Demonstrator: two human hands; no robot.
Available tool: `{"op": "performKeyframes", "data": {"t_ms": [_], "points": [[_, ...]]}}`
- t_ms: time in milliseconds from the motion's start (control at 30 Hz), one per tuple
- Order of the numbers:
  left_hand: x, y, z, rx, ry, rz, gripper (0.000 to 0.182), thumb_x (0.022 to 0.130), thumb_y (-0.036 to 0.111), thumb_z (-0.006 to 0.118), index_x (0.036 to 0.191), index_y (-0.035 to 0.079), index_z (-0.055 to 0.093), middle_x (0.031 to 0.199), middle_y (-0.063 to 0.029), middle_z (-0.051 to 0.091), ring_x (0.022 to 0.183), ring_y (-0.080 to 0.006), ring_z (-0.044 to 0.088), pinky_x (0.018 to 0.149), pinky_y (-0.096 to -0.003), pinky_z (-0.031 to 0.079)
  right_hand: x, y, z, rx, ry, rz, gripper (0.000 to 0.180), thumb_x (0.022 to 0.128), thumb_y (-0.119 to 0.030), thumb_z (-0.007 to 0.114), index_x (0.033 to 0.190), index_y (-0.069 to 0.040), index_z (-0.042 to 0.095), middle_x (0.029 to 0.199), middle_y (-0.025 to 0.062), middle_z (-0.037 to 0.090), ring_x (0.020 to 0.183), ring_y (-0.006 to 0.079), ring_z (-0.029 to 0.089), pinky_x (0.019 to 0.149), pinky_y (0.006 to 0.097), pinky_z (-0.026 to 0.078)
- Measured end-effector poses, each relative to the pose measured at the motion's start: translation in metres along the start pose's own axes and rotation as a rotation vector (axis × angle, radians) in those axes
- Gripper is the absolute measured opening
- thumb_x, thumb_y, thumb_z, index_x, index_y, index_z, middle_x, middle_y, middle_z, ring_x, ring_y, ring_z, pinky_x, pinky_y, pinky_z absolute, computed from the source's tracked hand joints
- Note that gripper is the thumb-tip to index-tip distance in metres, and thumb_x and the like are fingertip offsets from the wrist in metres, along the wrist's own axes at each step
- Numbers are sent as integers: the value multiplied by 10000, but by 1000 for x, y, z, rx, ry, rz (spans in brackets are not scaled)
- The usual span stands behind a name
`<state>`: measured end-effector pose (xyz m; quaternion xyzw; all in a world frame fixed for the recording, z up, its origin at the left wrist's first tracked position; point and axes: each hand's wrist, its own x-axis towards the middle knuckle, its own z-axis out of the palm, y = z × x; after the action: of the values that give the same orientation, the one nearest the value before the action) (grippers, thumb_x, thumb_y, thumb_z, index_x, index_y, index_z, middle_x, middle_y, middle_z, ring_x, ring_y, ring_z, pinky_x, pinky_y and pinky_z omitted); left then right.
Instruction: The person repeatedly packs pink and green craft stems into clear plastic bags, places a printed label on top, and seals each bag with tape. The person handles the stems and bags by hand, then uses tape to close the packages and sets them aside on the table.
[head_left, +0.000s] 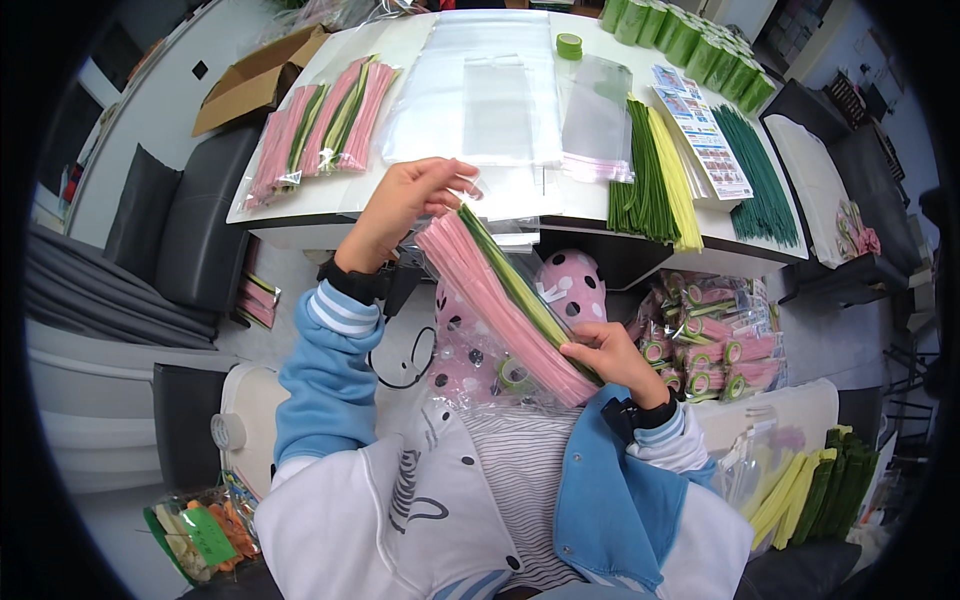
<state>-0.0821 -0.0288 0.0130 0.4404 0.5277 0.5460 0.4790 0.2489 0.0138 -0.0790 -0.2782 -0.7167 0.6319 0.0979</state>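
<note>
A bundle of fuzzy craft stems (506, 304), pink with a strip of green and yellow along one side, slants across my lap in a clear plastic bag. My right hand (616, 358) grips its lower end, thumb on top. At the upper end, the fingers of my left hand (420, 201) pinch clear film at the bag's edge; the film is hard to make out. A green tape roll (514, 370) shows through plastic below the bundle. Ahead, on the white table (360, 196), are flat clear bags (499, 97) and smaller bags (596, 120).
Filled bags (322, 124) lie at the table's left by a cardboard box (259, 79). Green stems (641, 176), yellow stems (675, 180), printed sheets (701, 131), dark green rods (754, 176) and wrapped green rolls (686, 45) line the right. Packed bags (709, 337) are piled below.
</note>
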Motion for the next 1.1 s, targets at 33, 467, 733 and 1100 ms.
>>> {"op": "performKeyframes", "data": {"t_ms": [33,467,733,1100], "points": [[1,-4,-5,-82,52,1,399,985,295,416,1179,-29,546,985,-132,652,767,-132,639,692,-233,516,0,4,1,52,49,-36,180,833,-94,677,928,56,647,736,-32,570,697,19,488,595,188,402],[-16,-76,70,-584,143,26,385,897,144,568,1206,-71,485,1137,-186,597,1022,-269,607,878,-355,506,12,35,45,123,337,-87,203,843,-108,667,981,40,652,805,0,650,692,36,536,609,190,430],[-8,-73,78,-544,192,-23,349,928,134,519,1209,-69,480,1105,-176,614,1008,-264,620,830,-342,531,4,14,46,362,233,-45,246,889,-156,610,1029,46,625,801,34,656,719,39,563,609,199,444],[-13,-83,77,-535,166,-33,317,948,203,495,1175,-16,478,974,-139,626,846,-258,652,713,-349,560,51,-19,-197,-720,949,-104,419,840,-347,638,1047,18,631,970,218,649,865,322,644,736,384,497]]}}
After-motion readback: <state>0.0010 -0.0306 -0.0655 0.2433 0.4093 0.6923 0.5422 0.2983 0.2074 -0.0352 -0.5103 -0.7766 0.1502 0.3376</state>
